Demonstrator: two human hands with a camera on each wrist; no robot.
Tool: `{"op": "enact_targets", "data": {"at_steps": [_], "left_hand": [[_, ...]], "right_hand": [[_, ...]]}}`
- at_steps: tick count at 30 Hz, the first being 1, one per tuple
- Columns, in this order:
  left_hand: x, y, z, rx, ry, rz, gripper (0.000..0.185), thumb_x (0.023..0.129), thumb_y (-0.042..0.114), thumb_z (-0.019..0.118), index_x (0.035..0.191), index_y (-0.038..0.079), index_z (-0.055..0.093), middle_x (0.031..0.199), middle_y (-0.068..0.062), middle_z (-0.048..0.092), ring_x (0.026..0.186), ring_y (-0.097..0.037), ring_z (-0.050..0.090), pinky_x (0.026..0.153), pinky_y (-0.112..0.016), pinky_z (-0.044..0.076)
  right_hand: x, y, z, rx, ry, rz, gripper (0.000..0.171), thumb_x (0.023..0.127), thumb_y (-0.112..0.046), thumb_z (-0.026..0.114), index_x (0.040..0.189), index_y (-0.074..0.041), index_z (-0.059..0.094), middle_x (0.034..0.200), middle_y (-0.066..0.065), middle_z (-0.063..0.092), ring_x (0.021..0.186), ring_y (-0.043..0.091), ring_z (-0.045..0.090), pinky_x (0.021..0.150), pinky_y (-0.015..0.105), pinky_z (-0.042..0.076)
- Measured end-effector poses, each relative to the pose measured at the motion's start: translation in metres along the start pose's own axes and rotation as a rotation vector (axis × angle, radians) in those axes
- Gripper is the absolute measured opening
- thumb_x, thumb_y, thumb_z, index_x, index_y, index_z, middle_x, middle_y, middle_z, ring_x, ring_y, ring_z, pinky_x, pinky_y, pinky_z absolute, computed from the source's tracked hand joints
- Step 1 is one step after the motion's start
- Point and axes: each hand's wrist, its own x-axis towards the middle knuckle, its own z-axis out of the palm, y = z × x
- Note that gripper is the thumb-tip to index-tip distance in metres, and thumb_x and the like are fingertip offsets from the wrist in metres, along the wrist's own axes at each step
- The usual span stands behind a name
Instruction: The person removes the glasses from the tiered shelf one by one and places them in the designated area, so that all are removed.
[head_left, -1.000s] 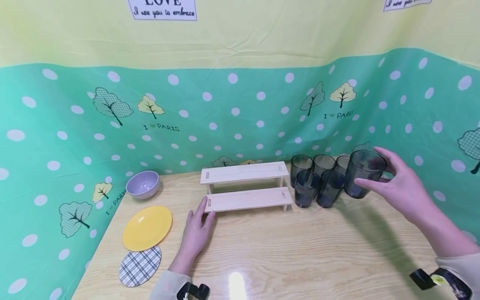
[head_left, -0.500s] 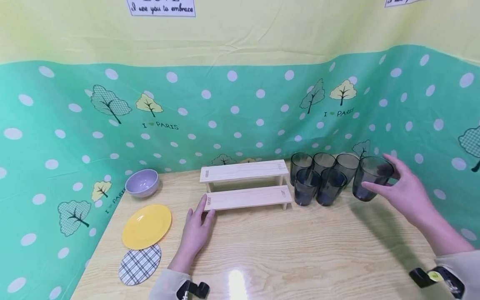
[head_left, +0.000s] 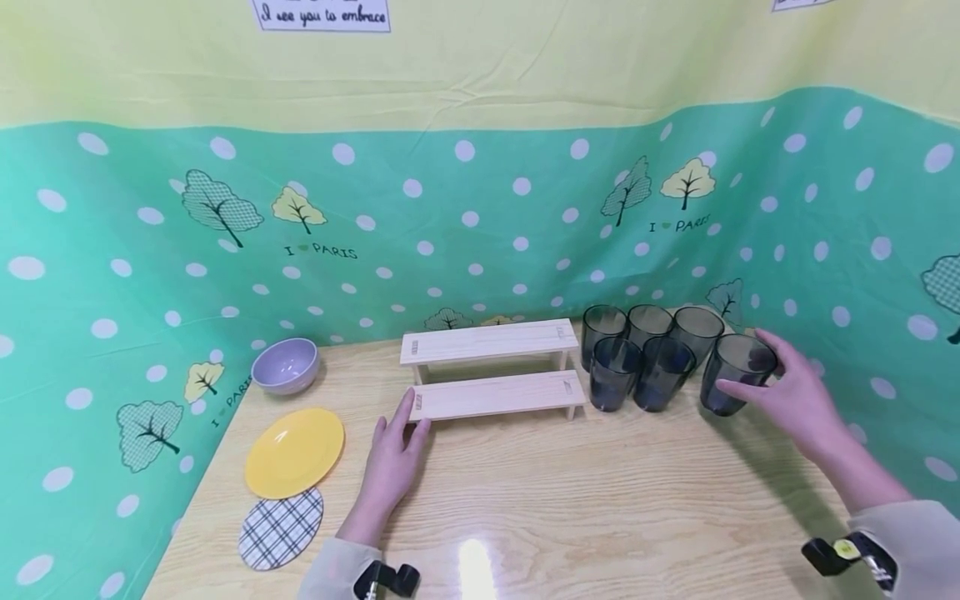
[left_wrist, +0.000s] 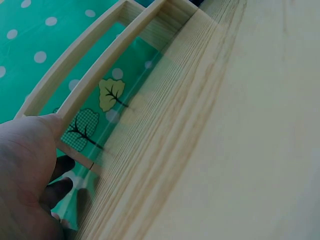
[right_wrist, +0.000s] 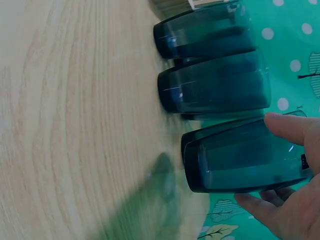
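Observation:
My left hand (head_left: 393, 467) rests at the left end of a low two-tier wooden shelf (head_left: 498, 396). Its index finger lies along the end and the thumb touches the front edge; the left wrist view shows this hand (left_wrist: 25, 170) beside the boards. On the right, my right hand (head_left: 802, 408) grips a dark tinted glass (head_left: 738, 358) from its right side, thumb in front. That glass stays nearly upright, just right of several matching glasses (head_left: 663, 379). In the right wrist view, fingers and thumb span the held glass (right_wrist: 240, 162); whether its base touches the table is unclear.
A purple bowl (head_left: 286, 367), a yellow plate (head_left: 294, 454) and a checked round coaster (head_left: 281, 531) lie along the table's left side. Green dotted cloth (head_left: 465, 225) hangs behind and at both sides of the wooden table (head_left: 570, 508).
My right hand has lowered the glass and moved it slightly right, away from the grouped glasses, then a little toward me. The left hand stays at the shelf's end.

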Motion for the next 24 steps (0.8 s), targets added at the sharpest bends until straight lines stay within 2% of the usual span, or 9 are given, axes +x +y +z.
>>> {"op": "enact_targets", "data": {"at_steps": [6,17,24], "left_hand": [[0.0,0.002,-0.001,0.002,0.003,0.007,0.067,0.118,0.042,0.054,0.177,0.023,0.028,0.174,-0.015,0.04,0.16,-0.064,0.011,0.125,-0.081,0.017],[0.002,0.001,0.0,0.003,0.005,0.024,0.068,0.118,0.041,0.054,0.177,0.021,0.029,0.173,-0.015,0.041,0.161,-0.062,0.011,0.128,-0.078,0.014],[0.002,0.0,0.001,0.001,0.005,0.029,0.069,0.118,0.04,0.056,0.177,0.021,0.028,0.172,-0.017,0.042,0.162,-0.061,0.011,0.129,-0.076,0.014]], "right_hand": [[0.006,0.008,0.01,-0.002,-0.021,-0.007,0.118,0.095,-0.043,0.09,0.178,-0.01,0.013,0.178,0.035,0.005,0.155,0.07,0.013,0.115,0.089,0.022],[0.012,0.011,0.021,0.001,-0.029,-0.001,0.115,0.097,-0.044,0.088,0.177,-0.007,0.014,0.177,0.039,0.002,0.156,0.07,0.01,0.116,0.089,0.02],[0.015,0.011,0.023,-0.006,-0.045,0.016,0.115,0.098,-0.047,0.087,0.178,-0.013,0.013,0.178,0.034,-0.008,0.158,0.067,-0.004,0.116,0.091,0.012]]}}
